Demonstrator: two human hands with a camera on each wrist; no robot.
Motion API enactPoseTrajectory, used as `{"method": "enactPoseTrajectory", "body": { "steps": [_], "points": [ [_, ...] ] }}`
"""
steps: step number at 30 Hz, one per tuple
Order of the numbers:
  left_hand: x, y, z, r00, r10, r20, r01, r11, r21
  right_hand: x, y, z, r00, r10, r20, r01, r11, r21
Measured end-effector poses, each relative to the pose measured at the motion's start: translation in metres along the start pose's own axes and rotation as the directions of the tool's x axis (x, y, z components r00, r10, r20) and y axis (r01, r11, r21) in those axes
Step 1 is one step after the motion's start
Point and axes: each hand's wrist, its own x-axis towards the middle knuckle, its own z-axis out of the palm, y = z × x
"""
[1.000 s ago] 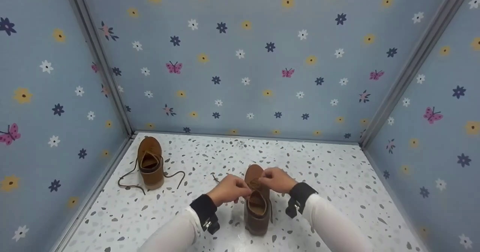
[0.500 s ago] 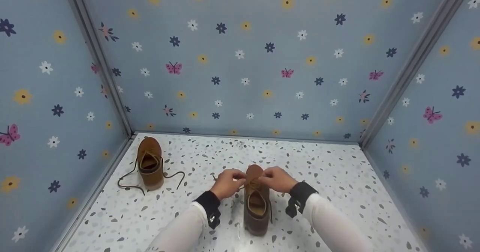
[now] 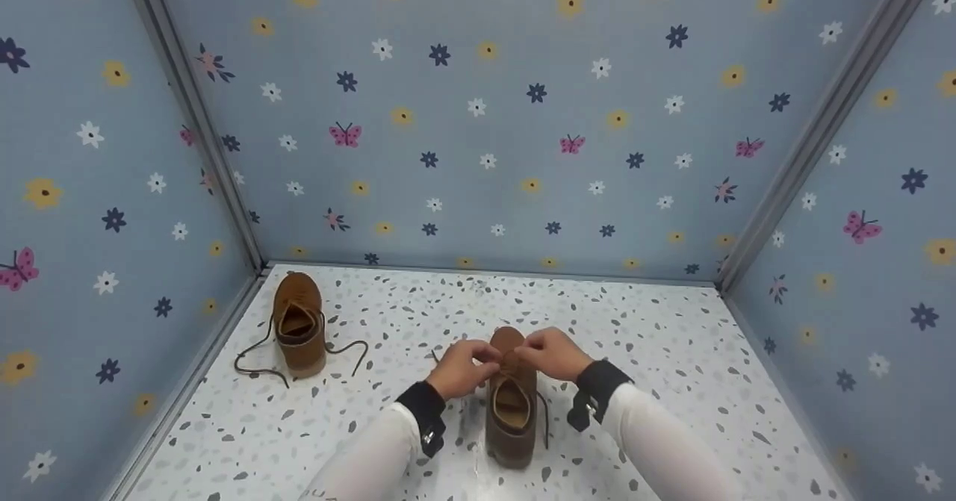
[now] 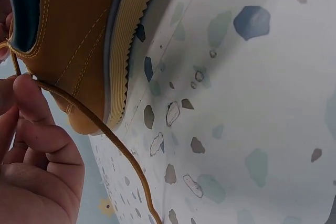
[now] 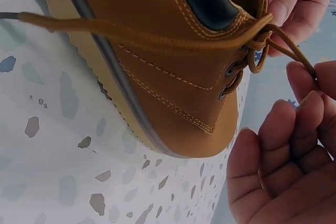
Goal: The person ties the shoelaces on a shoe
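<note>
A brown lace-up shoe (image 3: 511,426) stands on the speckled surface between my two hands, toe facing away. My left hand (image 3: 463,367) is at the left of its lacing. In the left wrist view, thumb and finger pinch the brown shoelace (image 4: 124,150), whose tail hangs down past them. My right hand (image 3: 554,354) is over the right side of the lacing. It pinches a drawn-out loop of lace (image 5: 295,51), as the right wrist view shows. A knot of lace (image 5: 260,40) sits at the top eyelets. Another lace end trails across the shoe's side.
A matching brown shoe (image 3: 297,329) stands at the back left, its laces untied and spread to both sides. Blue floral panels (image 3: 478,128) rise at the back, left and right of the white speckled surface (image 3: 635,322).
My left hand has moved forward from the shoe's opening to the lacing, then slightly right, closer to the right hand. The right hand has stayed almost in place. The shoes have not moved.
</note>
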Motion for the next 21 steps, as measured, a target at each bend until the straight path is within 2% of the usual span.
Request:
{"method": "enactPoseTrajectory", "body": {
  "steps": [10, 17, 21],
  "points": [
    [-0.0037, -0.0004, 0.0014, 1.000, 0.014, -0.017, -0.014, 0.999, -0.032, 0.0010, -0.0009, 0.0012, 0.999, 0.031, -0.008, -0.031, 0.999, 0.025],
    [-0.0051, 0.0005, 0.0063, 0.996, 0.060, -0.064, -0.057, 0.997, 0.048, 0.0019, -0.0004, 0.0005, 0.999, 0.038, 0.009, -0.038, 0.999, 0.022],
    [-0.0041, 0.0014, 0.0089, 0.996, 0.057, -0.074, -0.052, 0.996, 0.067, 0.0006, -0.0017, -0.0018, 0.999, 0.031, 0.031, -0.032, 0.999, 0.044]
  ]
}}
